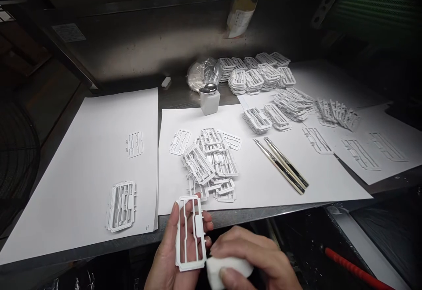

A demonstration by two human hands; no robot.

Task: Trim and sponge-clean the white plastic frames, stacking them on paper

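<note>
A white plastic frame (pixel 181 237) with slim inner bars lies in my left hand (pixel 165 257), the fingers wrapped round its edges. My right hand (pixel 253 255) pinches a white sponge block (pixel 227 269) just beside the frame's lower right corner; whether the two touch I cannot tell. Beyond my hands, a loose heap of similar frames (pixel 199 164) sits on white paper. To the left, a small stack of frames (pixel 122 206) rests on another sheet, with a single frame (pixel 135 145) farther back.
Two tweezers (pixel 280 164) lie right of the heap. A white pump bottle (pixel 210 100) stands behind it, near a clear plastic bag (pixel 204 73). Several stacks of frames (pixel 253 81) fill the back right. A red handle (pixel 356 268) shows below the table edge.
</note>
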